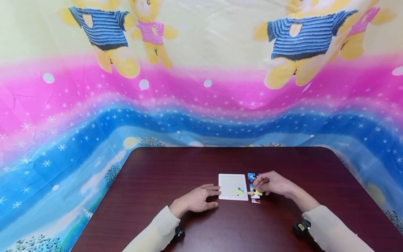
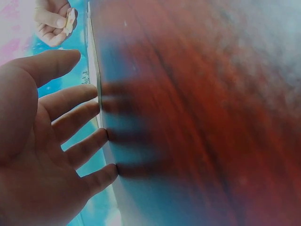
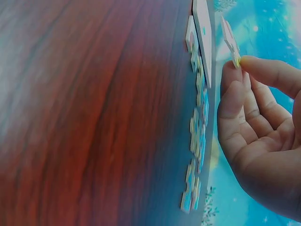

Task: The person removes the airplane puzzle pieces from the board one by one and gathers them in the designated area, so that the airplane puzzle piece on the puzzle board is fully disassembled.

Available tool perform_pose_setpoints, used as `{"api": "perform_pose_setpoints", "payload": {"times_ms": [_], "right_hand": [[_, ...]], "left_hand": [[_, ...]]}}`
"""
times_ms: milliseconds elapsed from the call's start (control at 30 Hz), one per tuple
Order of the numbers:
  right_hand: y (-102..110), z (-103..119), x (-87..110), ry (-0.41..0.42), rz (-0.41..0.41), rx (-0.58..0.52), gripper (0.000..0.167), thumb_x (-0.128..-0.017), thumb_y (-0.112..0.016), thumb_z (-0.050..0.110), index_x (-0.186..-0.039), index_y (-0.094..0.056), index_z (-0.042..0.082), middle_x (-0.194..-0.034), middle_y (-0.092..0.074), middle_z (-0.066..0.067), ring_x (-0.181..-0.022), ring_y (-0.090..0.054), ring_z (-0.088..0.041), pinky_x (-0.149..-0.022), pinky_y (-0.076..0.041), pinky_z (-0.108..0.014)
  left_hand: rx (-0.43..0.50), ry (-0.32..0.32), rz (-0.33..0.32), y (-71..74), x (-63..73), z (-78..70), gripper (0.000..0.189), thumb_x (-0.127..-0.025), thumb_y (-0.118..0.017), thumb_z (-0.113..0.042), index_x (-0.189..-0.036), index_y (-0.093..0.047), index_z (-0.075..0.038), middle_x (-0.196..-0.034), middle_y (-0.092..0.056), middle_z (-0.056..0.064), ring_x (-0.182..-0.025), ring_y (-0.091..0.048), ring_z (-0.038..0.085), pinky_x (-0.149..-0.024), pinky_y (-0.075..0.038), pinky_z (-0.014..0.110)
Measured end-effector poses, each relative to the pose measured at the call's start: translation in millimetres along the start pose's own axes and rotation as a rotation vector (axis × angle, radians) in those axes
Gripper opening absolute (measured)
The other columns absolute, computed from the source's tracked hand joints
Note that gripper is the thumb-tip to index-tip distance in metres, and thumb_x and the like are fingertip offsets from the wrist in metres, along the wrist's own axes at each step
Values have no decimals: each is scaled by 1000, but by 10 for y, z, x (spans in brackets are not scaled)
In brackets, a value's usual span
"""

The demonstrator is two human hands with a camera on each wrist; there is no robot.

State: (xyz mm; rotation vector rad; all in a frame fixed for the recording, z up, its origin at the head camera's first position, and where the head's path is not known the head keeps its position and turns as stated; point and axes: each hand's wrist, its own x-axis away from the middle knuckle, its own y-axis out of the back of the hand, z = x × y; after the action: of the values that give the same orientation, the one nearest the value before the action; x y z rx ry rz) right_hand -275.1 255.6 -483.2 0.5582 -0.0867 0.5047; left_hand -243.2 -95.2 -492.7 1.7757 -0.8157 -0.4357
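A white puzzle tray (image 1: pixel 229 184) lies on the table, with one yellow and blue jigsaw piece (image 1: pixel 239 192) in its lower right part. My left hand (image 1: pixel 198 199) rests beside it on the left, its extended fingertips touching the tray's edge. To the right of the tray, my right hand (image 1: pixel 274 182) is raised over loose jigsaw pieces (image 1: pixel 251 176). Between thumb and index finger it pinches a jigsaw piece (image 3: pixel 229 42), seen nearly edge-on in the right wrist view. The right hand partly covers the loose pieces in the head view.
The dark reddish-brown table (image 1: pixel 176 164) has rounded far corners. Behind and around it hangs a cloth (image 1: pixel 201 105) printed with bears and snowflakes. Dark wrist cameras sit at the left sleeve (image 1: pixel 163 224) and the right sleeve (image 1: pixel 330 224).
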Motion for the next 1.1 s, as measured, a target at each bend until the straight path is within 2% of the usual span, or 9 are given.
{"api": "perform_pose_setpoints", "payload": {"times_ms": [267, 500, 800, 1100], "right_hand": [[98, -76, 117, -1, 17, 18, 25, -89, -73, 15, -107, -69, -1, -96, -70, -10, -82, -62, -20, -66, -57, -39], [168, -115, 179, -16, 31, 28, 24, -90, -71, 15, -109, -68, -1, -96, -69, -11, -82, -61, -19, -65, -56, -39], [228, -176, 218, -20, 49, 42, 22, -91, -72, 18, -104, -70, 1, -94, -70, -8, -80, -61, -16, -63, -55, -38], [230, -246, 236, -14, 39, 35, 20, -90, -72, 14, -104, -70, 0, -92, -69, -10, -76, -59, -17, -57, -53, -33]], "left_hand": [[4, 11, 14, 5, 0, 0, 50, -101, -57, -38, -147, -52, -19, -159, -42, -4, -151, -33, 24, -122, -32, 37], [1, -7, 8, 13, -1, -5, 50, -100, -57, -36, -146, -53, -17, -158, -43, -2, -150, -34, 25, -122, -32, 37], [0, -4, 16, 35, 14, -17, 51, -100, -58, -36, -147, -52, -17, -159, -42, -2, -151, -33, 25, -122, -31, 37], [3, -5, 21, 17, 5, 5, 51, -100, -57, -37, -147, -52, -17, -159, -41, -3, -151, -32, 25, -123, -31, 37]]}}
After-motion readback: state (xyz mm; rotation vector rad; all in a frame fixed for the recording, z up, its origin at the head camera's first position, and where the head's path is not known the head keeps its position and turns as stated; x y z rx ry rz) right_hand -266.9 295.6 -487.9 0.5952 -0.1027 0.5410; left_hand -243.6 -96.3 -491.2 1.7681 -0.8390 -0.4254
